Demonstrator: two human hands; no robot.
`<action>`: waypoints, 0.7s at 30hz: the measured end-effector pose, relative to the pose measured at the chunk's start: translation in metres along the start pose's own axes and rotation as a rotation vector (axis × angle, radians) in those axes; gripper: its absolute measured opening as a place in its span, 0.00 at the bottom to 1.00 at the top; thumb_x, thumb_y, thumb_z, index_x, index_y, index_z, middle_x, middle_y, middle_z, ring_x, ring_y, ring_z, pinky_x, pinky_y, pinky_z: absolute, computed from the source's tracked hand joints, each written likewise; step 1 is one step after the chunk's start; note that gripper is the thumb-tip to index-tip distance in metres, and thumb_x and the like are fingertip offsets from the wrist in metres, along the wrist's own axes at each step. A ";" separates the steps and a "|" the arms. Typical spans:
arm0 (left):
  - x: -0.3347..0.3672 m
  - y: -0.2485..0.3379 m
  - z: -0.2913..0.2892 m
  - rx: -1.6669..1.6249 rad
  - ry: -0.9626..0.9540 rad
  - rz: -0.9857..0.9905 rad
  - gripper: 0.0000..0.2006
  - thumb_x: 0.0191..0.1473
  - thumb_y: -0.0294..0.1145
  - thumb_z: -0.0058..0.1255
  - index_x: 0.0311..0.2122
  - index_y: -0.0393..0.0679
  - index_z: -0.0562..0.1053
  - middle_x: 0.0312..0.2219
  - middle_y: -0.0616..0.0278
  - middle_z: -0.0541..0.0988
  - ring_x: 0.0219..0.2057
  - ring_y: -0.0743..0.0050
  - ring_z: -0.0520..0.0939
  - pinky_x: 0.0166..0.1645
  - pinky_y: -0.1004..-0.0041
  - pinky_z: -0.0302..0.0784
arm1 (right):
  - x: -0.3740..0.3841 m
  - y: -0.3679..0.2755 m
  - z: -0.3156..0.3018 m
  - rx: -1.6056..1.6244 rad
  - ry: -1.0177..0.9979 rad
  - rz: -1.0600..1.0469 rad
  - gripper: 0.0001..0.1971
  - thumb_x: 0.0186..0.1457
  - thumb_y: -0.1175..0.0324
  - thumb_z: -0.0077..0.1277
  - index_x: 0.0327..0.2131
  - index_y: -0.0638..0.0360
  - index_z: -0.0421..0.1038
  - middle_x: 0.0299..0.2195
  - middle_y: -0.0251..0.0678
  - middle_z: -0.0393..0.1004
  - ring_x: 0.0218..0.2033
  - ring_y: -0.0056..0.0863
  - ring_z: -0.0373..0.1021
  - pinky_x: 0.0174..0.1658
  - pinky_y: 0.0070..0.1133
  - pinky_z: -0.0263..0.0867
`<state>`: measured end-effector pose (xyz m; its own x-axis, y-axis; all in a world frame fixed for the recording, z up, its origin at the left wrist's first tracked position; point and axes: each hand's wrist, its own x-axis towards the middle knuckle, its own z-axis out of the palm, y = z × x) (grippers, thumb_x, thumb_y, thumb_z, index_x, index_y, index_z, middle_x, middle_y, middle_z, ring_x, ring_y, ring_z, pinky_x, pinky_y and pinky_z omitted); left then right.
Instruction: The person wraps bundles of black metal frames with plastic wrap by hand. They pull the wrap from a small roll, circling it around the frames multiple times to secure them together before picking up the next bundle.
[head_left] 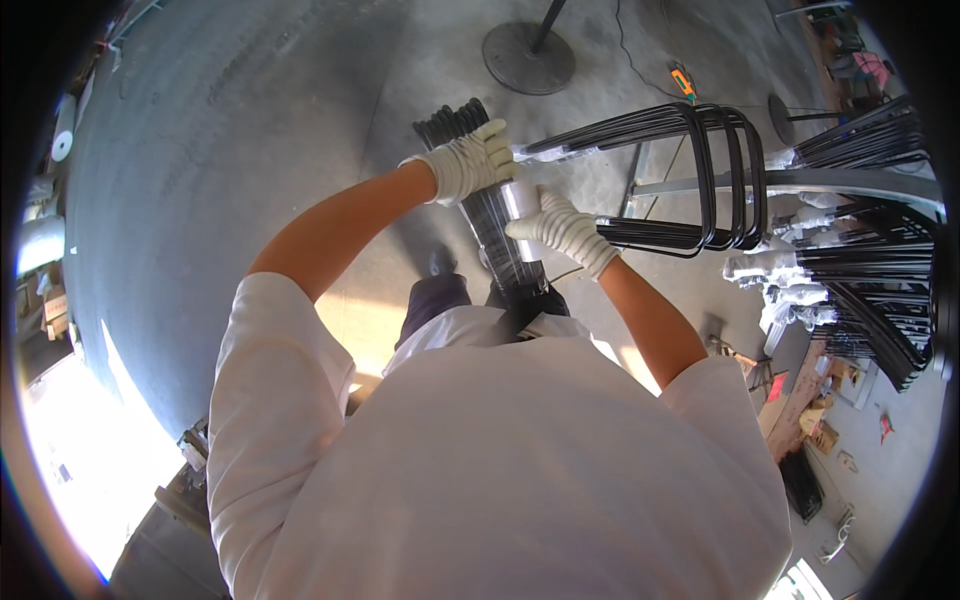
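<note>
A bundle of black bent metal tubes (pixel 490 228) stands in front of my body, its curved ends pointing away from me. Shiny clear film covers part of its length. My left hand (pixel 462 165), in a white knitted glove, is closed over the bundle near its far end. On the bundle's right side is a roll of clear stretch film (pixel 521 215). My right hand (pixel 567 230), gloved the same way, grips that roll, with the thumb and fingers around it. The undersides of both hands are hidden.
Black tube frames (pixel 705 180) with film-wrapped ends hang on a grey metal rail (pixel 820 180) to the right, with more bundles (pixel 870 265) beyond. A round black stand base (pixel 528 58) and an orange-green tool (pixel 683 82) with a cord are on the concrete floor ahead.
</note>
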<state>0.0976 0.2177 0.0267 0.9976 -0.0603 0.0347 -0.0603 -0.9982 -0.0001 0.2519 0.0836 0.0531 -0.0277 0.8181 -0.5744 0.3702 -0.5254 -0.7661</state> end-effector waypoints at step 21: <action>-0.005 -0.008 -0.043 -0.078 -0.376 -0.100 0.29 0.35 0.30 0.51 0.48 0.50 0.59 0.39 0.65 0.68 0.47 0.68 0.67 0.60 0.62 0.45 | 0.136 0.068 0.062 0.833 -0.474 0.379 0.16 0.35 0.67 0.56 0.30 0.62 0.69 0.24 0.39 0.70 0.28 0.34 0.67 0.31 0.29 0.64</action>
<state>0.0912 0.2259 0.0696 0.9410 0.0264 -0.3373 0.0499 -0.9969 0.0612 0.2153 0.1444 -0.0948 -0.4730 0.4838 -0.7364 -0.3250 -0.8726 -0.3646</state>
